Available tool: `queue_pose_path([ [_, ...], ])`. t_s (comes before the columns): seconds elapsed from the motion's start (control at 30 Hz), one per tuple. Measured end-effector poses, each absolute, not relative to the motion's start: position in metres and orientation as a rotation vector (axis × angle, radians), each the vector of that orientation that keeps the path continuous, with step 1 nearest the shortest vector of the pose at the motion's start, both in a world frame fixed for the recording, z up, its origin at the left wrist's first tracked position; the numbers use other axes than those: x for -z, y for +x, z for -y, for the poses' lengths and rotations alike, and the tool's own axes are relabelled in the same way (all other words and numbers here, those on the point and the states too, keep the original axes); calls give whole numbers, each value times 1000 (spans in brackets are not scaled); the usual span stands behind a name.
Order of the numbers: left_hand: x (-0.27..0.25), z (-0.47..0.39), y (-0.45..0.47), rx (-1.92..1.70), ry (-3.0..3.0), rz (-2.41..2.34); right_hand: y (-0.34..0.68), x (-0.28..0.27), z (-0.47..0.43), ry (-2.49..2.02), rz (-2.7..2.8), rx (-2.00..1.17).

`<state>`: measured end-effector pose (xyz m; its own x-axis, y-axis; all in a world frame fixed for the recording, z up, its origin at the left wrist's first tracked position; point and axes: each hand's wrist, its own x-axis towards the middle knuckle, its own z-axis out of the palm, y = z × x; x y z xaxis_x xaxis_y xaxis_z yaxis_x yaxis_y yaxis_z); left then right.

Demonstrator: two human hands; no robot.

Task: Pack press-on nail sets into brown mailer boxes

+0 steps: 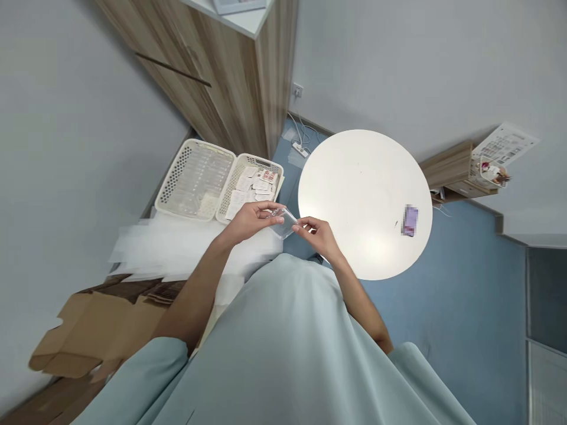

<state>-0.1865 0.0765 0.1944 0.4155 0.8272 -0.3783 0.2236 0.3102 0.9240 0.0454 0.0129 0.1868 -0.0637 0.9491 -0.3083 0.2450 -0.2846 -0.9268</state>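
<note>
Faces a wood-grain cabinet (239, 77), with a round white table (354, 195) to the right and cream baskets (170, 180) to the left. Grips with the left hand (248, 221) and pinches with the right hand (321, 237) one small clear plastic case (286, 224), held before the body, between baskets and table.

Pale grey walls (425, 65), blue floor (469, 283), wood-grain cabinet (221, 65), round white table (349, 189) with a bright reflection (376, 248)
</note>
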Motion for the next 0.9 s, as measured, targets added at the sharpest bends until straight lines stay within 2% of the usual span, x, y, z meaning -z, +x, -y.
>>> queue_pose_path([
  [0.27,-180,-48,-77,-632,1224,-1012,137,-181,28,-1595,916,-1428],
  [0.57,-167,13,40,-773,1267,-967,221,-155,73,-1366,375,-1717],
  [0.7,-173,22,65,-811,1357,-1043,244,-152,90,-1371,491,-1765],
  [0.9,-171,23,69,-686,1331,-1064,276,-161,98,-1429,981,-1481],
])
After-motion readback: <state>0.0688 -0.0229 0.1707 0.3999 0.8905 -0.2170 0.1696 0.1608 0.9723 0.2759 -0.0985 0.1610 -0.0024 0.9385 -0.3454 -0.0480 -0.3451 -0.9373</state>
